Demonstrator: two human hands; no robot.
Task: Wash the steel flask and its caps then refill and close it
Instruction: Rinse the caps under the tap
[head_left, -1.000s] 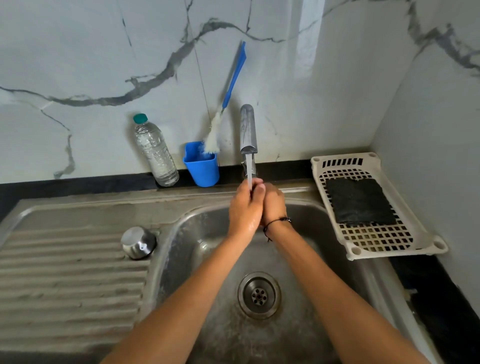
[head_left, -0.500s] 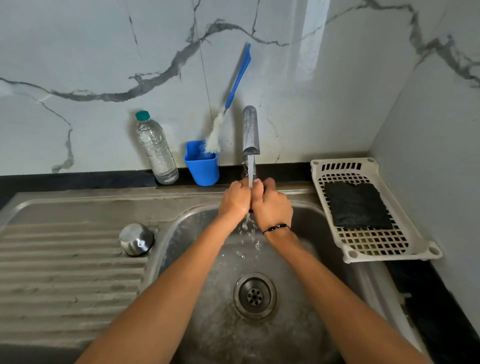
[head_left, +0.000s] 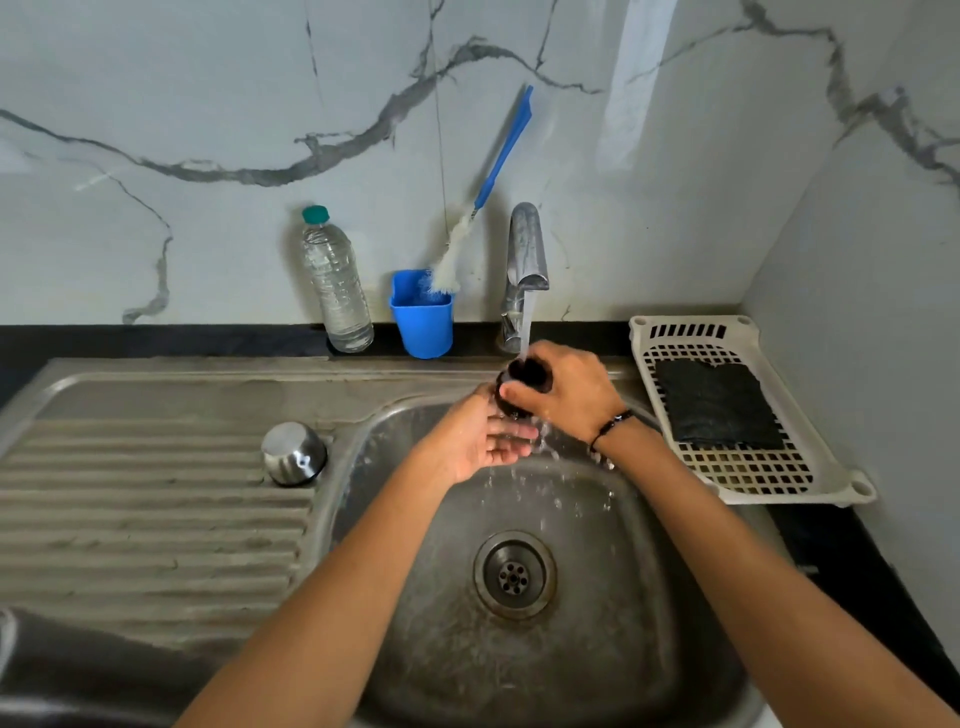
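While tap water runs into its upturned mouth, the right hand (head_left: 569, 397) grips the dark cap (head_left: 522, 382), left hand (head_left: 480, 441) open beneath.

The dark cap (head_left: 524, 382) is largely covered by the right hand (head_left: 569, 397); only its open mouth and part of its wall show. Its underside is hidden behind the left hand (head_left: 475, 441), whose fingertips are blurred by running water. Both forearms are cut off at the lower edge of the frame. A dark blurred object (head_left: 78, 675) at lower left is cut off and cannot be identified.
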